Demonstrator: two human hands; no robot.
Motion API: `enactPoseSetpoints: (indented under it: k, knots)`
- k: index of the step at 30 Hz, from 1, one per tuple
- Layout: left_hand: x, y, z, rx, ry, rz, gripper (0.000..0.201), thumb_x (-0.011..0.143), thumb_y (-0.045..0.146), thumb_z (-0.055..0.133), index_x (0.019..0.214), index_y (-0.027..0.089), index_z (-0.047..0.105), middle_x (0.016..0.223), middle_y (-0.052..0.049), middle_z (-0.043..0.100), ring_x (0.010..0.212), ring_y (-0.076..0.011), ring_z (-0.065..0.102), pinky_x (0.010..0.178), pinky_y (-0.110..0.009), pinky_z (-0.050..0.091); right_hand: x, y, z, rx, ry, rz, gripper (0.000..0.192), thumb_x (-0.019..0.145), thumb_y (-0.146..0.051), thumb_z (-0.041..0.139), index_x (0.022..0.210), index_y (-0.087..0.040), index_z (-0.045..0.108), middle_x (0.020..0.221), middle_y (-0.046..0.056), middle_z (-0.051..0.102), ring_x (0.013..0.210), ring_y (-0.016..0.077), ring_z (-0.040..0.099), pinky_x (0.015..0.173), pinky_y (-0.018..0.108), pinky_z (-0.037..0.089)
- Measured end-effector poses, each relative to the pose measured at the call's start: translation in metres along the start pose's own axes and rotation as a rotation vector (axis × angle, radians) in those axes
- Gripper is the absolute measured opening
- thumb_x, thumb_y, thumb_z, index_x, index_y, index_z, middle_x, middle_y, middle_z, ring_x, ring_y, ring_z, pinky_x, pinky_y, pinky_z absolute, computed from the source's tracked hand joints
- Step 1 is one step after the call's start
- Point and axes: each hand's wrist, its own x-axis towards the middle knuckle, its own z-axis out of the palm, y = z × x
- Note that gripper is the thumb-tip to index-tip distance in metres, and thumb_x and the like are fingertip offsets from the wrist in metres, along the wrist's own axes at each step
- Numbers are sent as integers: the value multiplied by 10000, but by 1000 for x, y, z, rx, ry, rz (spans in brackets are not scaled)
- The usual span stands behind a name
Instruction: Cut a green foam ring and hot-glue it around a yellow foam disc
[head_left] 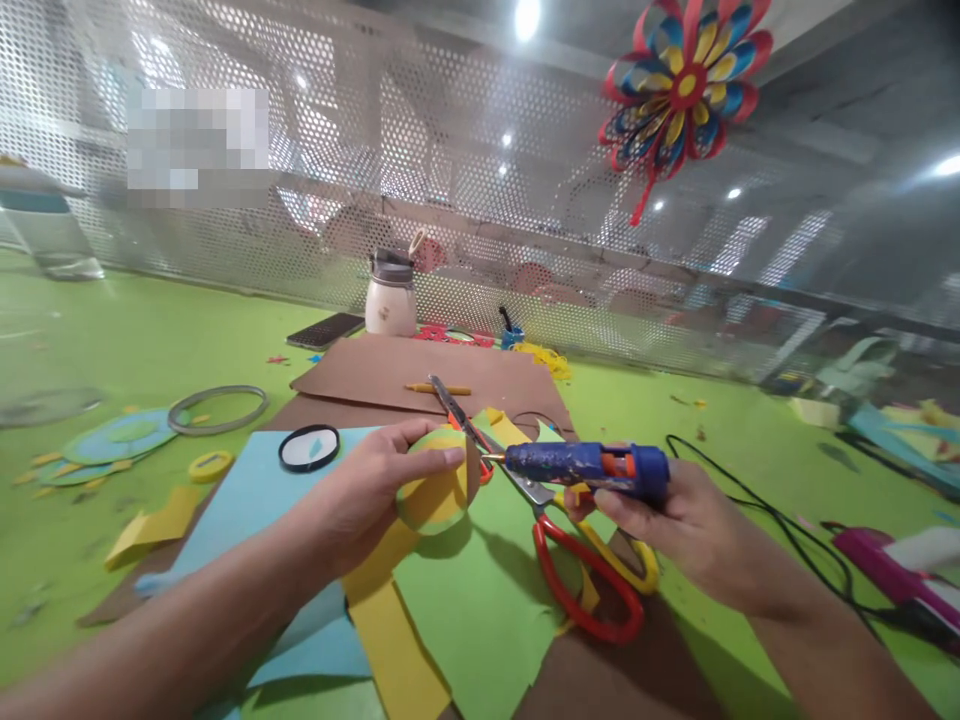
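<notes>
Both forearms reach forward, left hand [367, 490] curled with fingers pinched together, right hand [675, 525] closed in a grip, knuckles outward.

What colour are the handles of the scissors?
The scissors have one red handle and one yellow handle, seen in the head view.

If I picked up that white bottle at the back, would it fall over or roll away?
The white bottle looks squat and wide-bottomed, standing upright on the green table, so it probably resists tipping. Its round body might roll if laid sideways. Its smooth, glossy side could be a bit slippery.
</notes>
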Motion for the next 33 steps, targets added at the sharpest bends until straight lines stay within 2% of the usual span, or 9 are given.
enactPoseSetpoints:
  k: [5, 9, 13, 17, 23, 33]
  knots:
    - [-3, 0, 4, 7, -38, -2, 210, 718, 228, 676, 914, 154, 672, 730, -73, 708, 605, -165, 631, 560, -235, 489, 0, -1, 1, -8, 19, -8, 192, 880, -405, 515, 906, -253, 628, 809, -16, 629, 754, 147, 555, 680, 226, 472]
    - [-4, 0, 6, 12, -54, -44, 250, 712, 221, 675, 956, 168, 674, 787, -76, 712, 654, -176, 642, 575, -240, 489, 1, 1, 1, -38, 26, -46, 171, 889, -373, 513, 946, -264, 631, 851, -19, 645, 768, 140, 551, 699, 219, 467]
    - [-4, 0, 6, 32, -53, -43, 222, 714, 245, 674, 923, 171, 688, 735, -63, 714, 604, -161, 630, 562, -233, 477, 0, 2, 0, -51, 31, -52, 180, 893, -373, 505, 944, -254, 630, 806, -13, 625, 738, 145, 541, 670, 226, 466]
    - [-4, 2, 6, 44, -32, -34, 255, 700, 254, 692, 944, 180, 689, 758, -61, 724, 649, -180, 648, 583, -240, 477, 1, 2, 1, -27, 26, -49, 180, 888, -377, 511, 939, -255, 633, 803, -11, 619, 748, 150, 535, 670, 230, 465]
    - [-5, 4, 7, 27, -65, -54, 171, 735, 222, 660, 890, 156, 685, 704, -61, 706, 589, -147, 621, 551, -215, 471, -1, 1, 1, -13, 41, -71, 171, 892, -335, 518, 1000, -266, 632, 872, -20, 641, 767, 137, 540, 714, 221, 469]
    - [-4, 4, 4, -81, -72, -104, 317, 717, 205, 678, 1032, 173, 660, 743, -67, 711, 606, -162, 644, 552, -222, 504, -3, 0, 2, -31, 41, -66, 129, 885, -323, 523, 915, -247, 624, 770, -12, 586, 682, 135, 515, 601, 205, 472]
